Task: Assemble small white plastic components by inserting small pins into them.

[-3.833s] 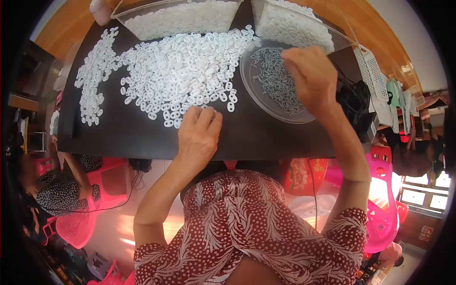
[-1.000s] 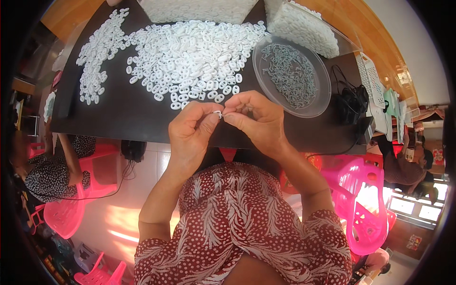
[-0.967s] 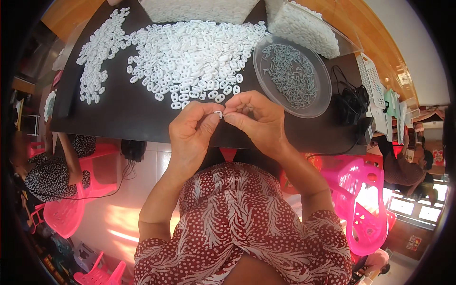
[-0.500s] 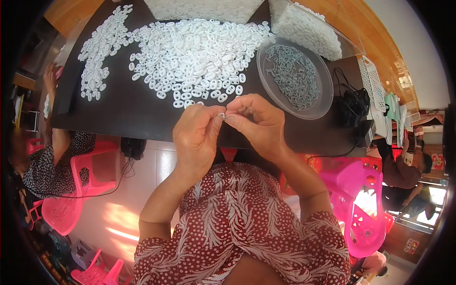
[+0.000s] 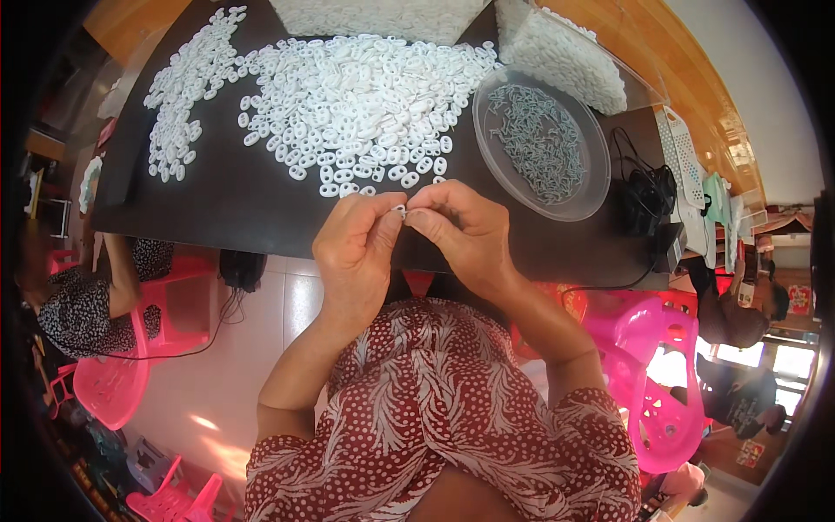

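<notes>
My left hand (image 5: 352,261) pinches a small white plastic piece (image 5: 400,210) between thumb and forefinger, just over the table's near edge. Against the same spot, the thumb and forefinger of my right hand (image 5: 470,235) are pressed together; whatever they hold is too small to make out. Beyond my hands spreads a large heap of white oval pieces with two holes (image 5: 365,104). To its right stands a round clear plastic tub (image 5: 598,178) with many small grey screws (image 5: 541,148) inside.
A smaller heap of white pieces (image 5: 178,104) lies at the left of the dark table (image 5: 235,209). Clear bins of white pieces (image 5: 565,65) stand along the back. Black cables (image 5: 644,187) lie at right. Pink chairs (image 5: 113,383) and other people sit around.
Both hands have shifted slightly left, still together at the white piece. At the left, another person's arm has come down from the table edge.
</notes>
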A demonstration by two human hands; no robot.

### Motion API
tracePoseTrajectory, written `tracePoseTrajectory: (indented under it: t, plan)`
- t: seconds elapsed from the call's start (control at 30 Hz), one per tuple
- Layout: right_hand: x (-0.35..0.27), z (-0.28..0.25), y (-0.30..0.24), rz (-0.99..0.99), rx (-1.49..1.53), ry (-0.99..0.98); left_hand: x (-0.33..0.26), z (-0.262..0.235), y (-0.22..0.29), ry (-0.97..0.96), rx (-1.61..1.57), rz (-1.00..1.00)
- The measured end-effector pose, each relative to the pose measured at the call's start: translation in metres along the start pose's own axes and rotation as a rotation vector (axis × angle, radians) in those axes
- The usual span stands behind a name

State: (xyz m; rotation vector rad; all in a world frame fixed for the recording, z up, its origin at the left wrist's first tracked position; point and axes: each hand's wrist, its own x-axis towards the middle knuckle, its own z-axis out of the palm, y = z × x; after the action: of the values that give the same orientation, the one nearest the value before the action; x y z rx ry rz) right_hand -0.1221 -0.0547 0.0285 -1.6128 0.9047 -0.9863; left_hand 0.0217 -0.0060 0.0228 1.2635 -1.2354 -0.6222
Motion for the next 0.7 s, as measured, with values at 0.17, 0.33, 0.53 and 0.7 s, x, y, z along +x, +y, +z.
tracePoseTrajectory:
  t: [0.17, 0.33, 0.53, 0.7]
  plan:
    - [0.001, 0.005, 0.001, 0.013, -0.045, 0.004, -0.001, 0.002, 0.0, 0.012, 0.044, 0.031]
    - [0.0, 0.008, 0.0, 0.004, -0.085, -0.031, -0.003, 0.002, 0.002, 0.03, 0.067, 0.051]
    - [-0.005, 0.012, 0.004, 0.053, -0.018, -0.026, -0.008, -0.001, -0.002, 0.012, 0.047, 0.018]
    - [0.0, 0.002, 0.003, -0.127, -0.165, -0.019, -0.012, -0.007, -0.005, -0.017, -0.209, -0.22]
